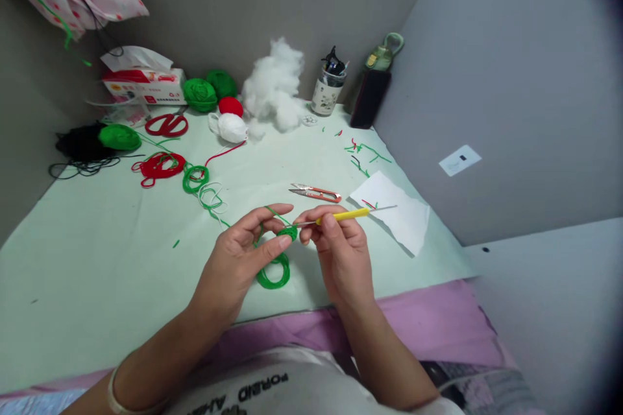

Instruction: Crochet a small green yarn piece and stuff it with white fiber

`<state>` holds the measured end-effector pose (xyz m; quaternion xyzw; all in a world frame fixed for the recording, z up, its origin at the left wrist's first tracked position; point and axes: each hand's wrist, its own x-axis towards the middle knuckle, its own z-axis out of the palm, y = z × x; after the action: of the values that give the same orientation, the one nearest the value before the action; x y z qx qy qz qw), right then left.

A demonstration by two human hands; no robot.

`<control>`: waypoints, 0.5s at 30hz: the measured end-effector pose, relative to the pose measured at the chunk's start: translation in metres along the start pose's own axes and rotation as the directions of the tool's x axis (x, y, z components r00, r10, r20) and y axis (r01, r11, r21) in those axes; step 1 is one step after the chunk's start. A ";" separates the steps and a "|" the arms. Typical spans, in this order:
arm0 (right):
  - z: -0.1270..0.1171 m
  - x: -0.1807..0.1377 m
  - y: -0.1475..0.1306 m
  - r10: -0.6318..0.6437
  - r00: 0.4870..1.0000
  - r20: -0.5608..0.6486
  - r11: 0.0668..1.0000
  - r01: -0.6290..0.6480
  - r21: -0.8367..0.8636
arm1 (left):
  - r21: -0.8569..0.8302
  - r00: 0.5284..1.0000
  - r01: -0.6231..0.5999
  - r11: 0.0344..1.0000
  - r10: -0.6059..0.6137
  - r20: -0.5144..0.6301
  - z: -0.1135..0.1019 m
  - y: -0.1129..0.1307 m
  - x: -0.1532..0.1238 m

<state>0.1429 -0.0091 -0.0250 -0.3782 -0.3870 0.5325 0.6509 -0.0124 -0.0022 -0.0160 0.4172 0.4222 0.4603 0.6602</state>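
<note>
Between thumb and fingers, my left hand (243, 249) pinches a small green crochet piece (289, 232), with a strand of green yarn running over the fingers. My right hand (341, 246) grips a yellow-handled crochet hook (348, 214); its metal tip points left and meets the green piece. Whether the tip is inside a stitch I cannot tell. A loose coil of green yarn (273, 275) lies on the table just below my left hand. Beyond my hands rests a pair of orange thread snips (318, 193).
Torn white paper (402, 217) and yarn scraps (363, 152) lie right. Further back stand white stuffing (277, 87), a pen jar (328, 92), a dark phone (370, 98) against a bottle (382, 57), yarn balls (200, 95) and a tissue box (150, 86). Red scissors (167, 125) and red yarn (160, 167) lie left.
</note>
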 end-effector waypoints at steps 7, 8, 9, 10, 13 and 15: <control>-0.001 -0.001 -0.004 -0.016 0.999 0.045 1.000 0.017 -0.016 | -0.012 0.999 -0.014 1.000 0.014 0.032 -0.002 0.003 -0.004; -0.002 -0.002 -0.005 -0.040 0.998 0.050 0.998 0.042 -0.047 | 0.010 1.000 -0.021 1.000 0.020 0.023 -0.002 0.002 -0.004; -0.002 -0.004 -0.005 -0.073 0.996 0.053 0.993 0.078 -0.090 | 0.042 0.999 -0.031 0.999 0.030 0.014 -0.003 0.002 -0.005; -0.002 -0.006 -0.006 -0.114 0.992 0.058 0.983 0.121 -0.141 | 0.083 0.999 -0.045 0.996 0.045 0.004 -0.004 0.002 -0.005; -0.001 -0.012 -0.009 -0.268 0.957 0.110 0.907 0.289 -0.306 | 0.233 0.993 -0.102 0.967 0.112 -0.030 -0.004 0.001 -0.006; -0.001 -0.015 -0.011 -0.361 0.910 0.203 0.809 0.414 -0.417 | 0.316 0.983 -0.142 0.938 0.170 -0.063 -0.002 0.001 -0.006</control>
<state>0.1461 -0.0251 -0.0169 -0.4007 -0.6052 0.3045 0.6168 -0.0160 -0.0077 -0.0143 0.5268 0.4839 0.4574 0.5283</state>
